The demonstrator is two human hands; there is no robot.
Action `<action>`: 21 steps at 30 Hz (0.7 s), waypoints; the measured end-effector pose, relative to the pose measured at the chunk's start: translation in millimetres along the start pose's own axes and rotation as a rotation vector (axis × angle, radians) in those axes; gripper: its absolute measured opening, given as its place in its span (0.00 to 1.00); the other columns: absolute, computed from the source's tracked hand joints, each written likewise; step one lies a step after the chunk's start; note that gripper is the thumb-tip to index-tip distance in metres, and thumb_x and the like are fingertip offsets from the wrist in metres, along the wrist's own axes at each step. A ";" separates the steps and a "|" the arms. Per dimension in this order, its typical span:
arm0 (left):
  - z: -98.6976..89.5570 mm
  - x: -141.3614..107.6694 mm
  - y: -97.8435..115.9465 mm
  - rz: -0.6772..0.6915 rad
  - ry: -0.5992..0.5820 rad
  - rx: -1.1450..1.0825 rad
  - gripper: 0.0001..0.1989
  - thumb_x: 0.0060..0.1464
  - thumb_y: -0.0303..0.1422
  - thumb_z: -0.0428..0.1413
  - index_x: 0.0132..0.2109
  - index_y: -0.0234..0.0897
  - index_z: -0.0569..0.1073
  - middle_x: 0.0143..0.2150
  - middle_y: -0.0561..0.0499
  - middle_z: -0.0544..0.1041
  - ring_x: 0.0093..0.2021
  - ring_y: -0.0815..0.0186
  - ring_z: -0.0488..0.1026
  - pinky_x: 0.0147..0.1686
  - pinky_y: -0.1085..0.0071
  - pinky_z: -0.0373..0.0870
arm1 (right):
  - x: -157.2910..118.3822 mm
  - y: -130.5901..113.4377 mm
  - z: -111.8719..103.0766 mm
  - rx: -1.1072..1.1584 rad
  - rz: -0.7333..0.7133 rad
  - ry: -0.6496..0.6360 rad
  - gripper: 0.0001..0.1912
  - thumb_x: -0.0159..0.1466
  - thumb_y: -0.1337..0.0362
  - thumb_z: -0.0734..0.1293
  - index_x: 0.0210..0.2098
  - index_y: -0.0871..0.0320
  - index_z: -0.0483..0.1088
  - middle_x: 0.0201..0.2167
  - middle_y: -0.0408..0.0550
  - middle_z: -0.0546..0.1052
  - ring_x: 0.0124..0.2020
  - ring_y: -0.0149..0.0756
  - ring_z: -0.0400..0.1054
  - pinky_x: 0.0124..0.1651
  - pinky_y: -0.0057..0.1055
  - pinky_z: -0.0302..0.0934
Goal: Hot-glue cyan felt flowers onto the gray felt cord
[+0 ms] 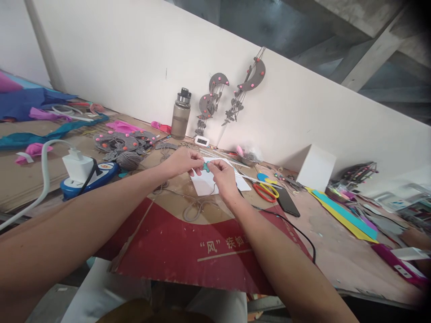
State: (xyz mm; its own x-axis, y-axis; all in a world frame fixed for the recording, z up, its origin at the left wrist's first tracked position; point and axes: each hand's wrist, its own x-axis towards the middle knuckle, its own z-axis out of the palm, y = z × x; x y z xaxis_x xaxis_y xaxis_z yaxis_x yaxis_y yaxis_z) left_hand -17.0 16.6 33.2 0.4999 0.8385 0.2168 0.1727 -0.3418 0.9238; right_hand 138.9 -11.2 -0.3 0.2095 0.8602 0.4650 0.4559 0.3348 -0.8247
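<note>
Between my two hands is a small teal piece (pixel 205 167), pinched at its left side by my left hand (pixel 186 161) and at its right side by my right hand (pixel 222 176). Both hands are closed at the fingertips above a white sheet (pixel 203 185). A thin grey cord (pixel 193 211) lies in loops on the red and tan cardboard (pixel 188 251) below them. Red and yellow handled scissors (pixel 267 192) lie right of the sheet, beside a black phone (pixel 288 202).
At the left are a power strip with a charger (pixel 79 168), grey yarn (pixel 129 160) and pink and blue scraps. A bottle (pixel 181 116) and small clock (pixel 201 141) stand near the wall, where grey crescent ornaments (pixel 254 76) hang. Another person's hand (pixel 415 237) shows at far right.
</note>
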 end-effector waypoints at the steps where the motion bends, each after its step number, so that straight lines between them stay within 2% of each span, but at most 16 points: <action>1: 0.2 -0.3 0.5 0.000 0.003 0.010 0.05 0.44 0.30 0.55 0.27 0.32 0.73 0.23 0.50 0.75 0.22 0.72 0.70 0.22 0.77 0.68 | 0.3 0.1 0.2 0.044 0.029 -0.014 0.13 0.53 0.54 0.64 0.28 0.59 0.70 0.20 0.38 0.68 0.21 0.26 0.53 0.26 0.24 0.51; 4: 0.8 -0.6 1.4 0.008 0.012 0.019 0.05 0.44 0.30 0.55 0.28 0.32 0.73 0.23 0.50 0.75 0.22 0.72 0.70 0.22 0.78 0.68 | 0.9 0.0 0.6 0.139 0.092 -0.045 0.13 0.51 0.55 0.66 0.28 0.59 0.70 0.20 0.38 0.67 0.22 0.25 0.53 0.26 0.24 0.50; 7: 1.3 0.2 0.7 0.015 0.021 0.024 0.06 0.45 0.31 0.55 0.28 0.32 0.74 0.23 0.50 0.76 0.22 0.71 0.70 0.22 0.77 0.68 | 1.0 -0.7 -0.2 0.146 0.091 -0.058 0.12 0.52 0.55 0.66 0.27 0.59 0.69 0.20 0.38 0.66 0.22 0.25 0.52 0.26 0.24 0.49; 13: 0.8 2.0 -3.2 0.055 0.165 0.209 0.06 0.43 0.30 0.54 0.29 0.32 0.74 0.22 0.50 0.76 0.20 0.71 0.69 0.19 0.78 0.64 | -2.3 -5.9 -3.9 -0.035 -0.049 -0.031 0.11 0.57 0.58 0.63 0.34 0.58 0.70 0.19 0.36 0.61 0.22 0.27 0.52 0.27 0.25 0.48; 16: 0.7 2.2 -5.3 0.106 0.212 0.272 0.07 0.44 0.31 0.54 0.30 0.33 0.75 0.22 0.50 0.76 0.20 0.71 0.70 0.19 0.78 0.64 | -4.1 -7.7 -4.0 -0.062 -0.077 -0.015 0.10 0.58 0.59 0.62 0.35 0.58 0.68 0.20 0.36 0.61 0.23 0.27 0.54 0.28 0.25 0.50; 21: 2.8 0.3 -3.0 0.116 0.172 0.217 0.06 0.44 0.30 0.55 0.28 0.32 0.75 0.22 0.50 0.75 0.20 0.71 0.70 0.19 0.79 0.63 | -1.5 -2.3 -1.8 0.016 -0.007 -0.018 0.14 0.56 0.55 0.64 0.35 0.57 0.70 0.18 0.35 0.59 0.21 0.27 0.53 0.26 0.25 0.48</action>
State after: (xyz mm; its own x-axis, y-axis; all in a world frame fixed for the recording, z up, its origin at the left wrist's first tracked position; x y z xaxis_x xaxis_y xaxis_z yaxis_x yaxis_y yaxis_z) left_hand -15.1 16.7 29.6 0.3793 0.8418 0.3840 0.3097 -0.5066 0.8046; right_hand 139.2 -14.1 1.5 0.1910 0.8643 0.4653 0.4432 0.3470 -0.8265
